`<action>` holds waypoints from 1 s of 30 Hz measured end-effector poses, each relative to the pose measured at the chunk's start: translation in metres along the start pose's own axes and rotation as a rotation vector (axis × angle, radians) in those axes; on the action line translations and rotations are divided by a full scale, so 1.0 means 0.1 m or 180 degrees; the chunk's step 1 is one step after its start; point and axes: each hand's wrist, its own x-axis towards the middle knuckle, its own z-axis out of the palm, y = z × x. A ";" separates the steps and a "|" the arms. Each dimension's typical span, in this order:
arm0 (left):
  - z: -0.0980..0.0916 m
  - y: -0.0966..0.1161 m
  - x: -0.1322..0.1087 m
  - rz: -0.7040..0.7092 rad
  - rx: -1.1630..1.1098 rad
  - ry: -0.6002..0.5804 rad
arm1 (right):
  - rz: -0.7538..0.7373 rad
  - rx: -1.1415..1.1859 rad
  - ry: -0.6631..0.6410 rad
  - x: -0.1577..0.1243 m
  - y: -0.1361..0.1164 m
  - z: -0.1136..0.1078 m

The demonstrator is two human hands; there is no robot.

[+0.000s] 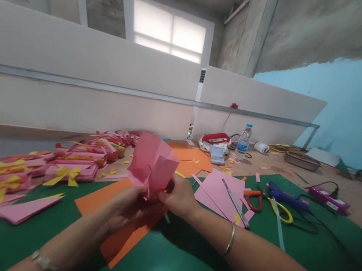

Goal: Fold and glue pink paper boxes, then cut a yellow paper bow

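A folded piece of pink paper (151, 165), shaped like an open pouch, is held up in both hands over the green mat. My left hand (128, 210) grips its lower left side, fingers closed around the base. At the lower right, my right hand (179, 195) pinches the paper's edge between thumb and fingers. Beneath the hands lies a sheet of orange paper (112, 253), creased and partly covered by them. Just right of my right hand rest pink sheets (208, 188) with a metal-coloured craft knife (234, 200) across them.
Several pink paper bags with yellow bows (68, 174) line the left side. Red-handled scissors (253, 200), yellow-handled scissors (282, 212) and a blue glue gun (285, 195) lie right. Behind stand a water bottle (244, 141) and a purple power strip (328, 199). White panels (86, 59) border the back.
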 end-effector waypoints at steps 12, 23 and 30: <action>-0.07 0.07 -0.10 0.0074 0.0282 -0.0465 | 0.0318 0.0874 -0.0219 0.08 0.17 0.03; -0.09 0.10 -0.06 0.0069 0.1005 -0.0167 | 0.0412 0.0604 -0.0089 0.12 0.23 0.01; -0.13 0.09 0.02 0.1632 0.2644 0.0978 | 0.0573 0.0298 0.0120 0.11 0.19 -0.01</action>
